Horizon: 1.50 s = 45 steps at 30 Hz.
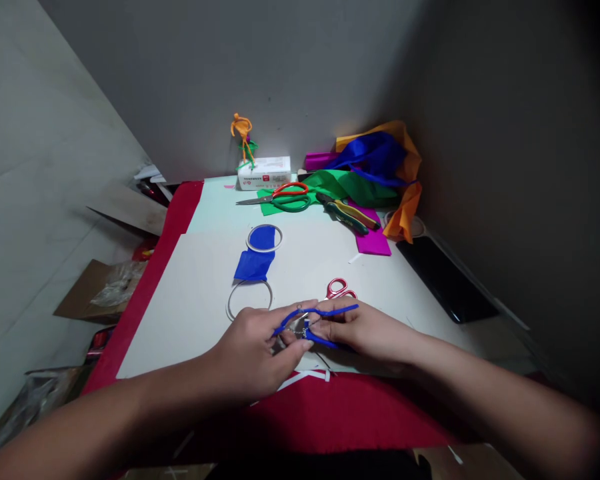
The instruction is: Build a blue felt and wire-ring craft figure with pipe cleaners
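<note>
Between both hands is a blue-wrapped wire piece [330, 311] with bare, twisted silvery wire at its middle. My left hand [260, 347] is closed, its thumb and fingers pinching the left part of the piece. With fingers curled, my right hand [363, 330] grips the right part, where one blue end sticks out past the knuckles. Part of the piece is hidden by the fingers. Small red-handled scissors [337, 288] lie just beyond my right hand. Left of them, near my left hand, lies a thin white ring [229, 303], touching a blue crepe paper piece [254, 265].
A tape ring [281, 239] lies farther back on blue paper. Behind are large scissors [291, 189], pliers [347, 215], green paper [350, 187] and magenta paper [373, 243]. An orange wire figure [242, 128] stands on a white box [270, 175]. A black phone [445, 280] lies right.
</note>
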Each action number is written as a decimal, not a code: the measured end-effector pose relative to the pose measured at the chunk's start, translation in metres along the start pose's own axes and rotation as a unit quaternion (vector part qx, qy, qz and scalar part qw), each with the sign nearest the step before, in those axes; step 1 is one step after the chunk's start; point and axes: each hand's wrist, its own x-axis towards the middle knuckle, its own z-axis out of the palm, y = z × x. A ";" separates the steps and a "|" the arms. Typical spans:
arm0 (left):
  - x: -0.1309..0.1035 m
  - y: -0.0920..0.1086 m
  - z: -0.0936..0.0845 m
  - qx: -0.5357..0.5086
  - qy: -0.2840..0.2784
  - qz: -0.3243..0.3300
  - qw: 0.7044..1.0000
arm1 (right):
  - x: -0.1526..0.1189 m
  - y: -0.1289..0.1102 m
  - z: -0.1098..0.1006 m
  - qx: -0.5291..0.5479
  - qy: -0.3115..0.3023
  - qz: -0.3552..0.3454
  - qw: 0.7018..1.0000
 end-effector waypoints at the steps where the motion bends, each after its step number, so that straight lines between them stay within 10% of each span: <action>1: 0.000 -0.001 0.000 0.020 0.015 0.040 0.999 | 0.000 0.000 0.000 0.018 -0.001 0.013 1.000; 10: 0.003 -0.005 -0.001 0.112 0.057 0.234 0.964 | 0.001 -0.001 -0.001 0.025 -0.018 0.081 0.996; 27: 0.002 -0.002 -0.014 0.107 0.058 0.188 0.975 | 0.003 -0.008 -0.005 0.032 0.110 -0.029 0.993; 45: 0.005 -0.002 -0.019 0.102 0.081 0.189 0.973 | 0.008 -0.004 -0.013 0.021 0.107 -0.019 0.994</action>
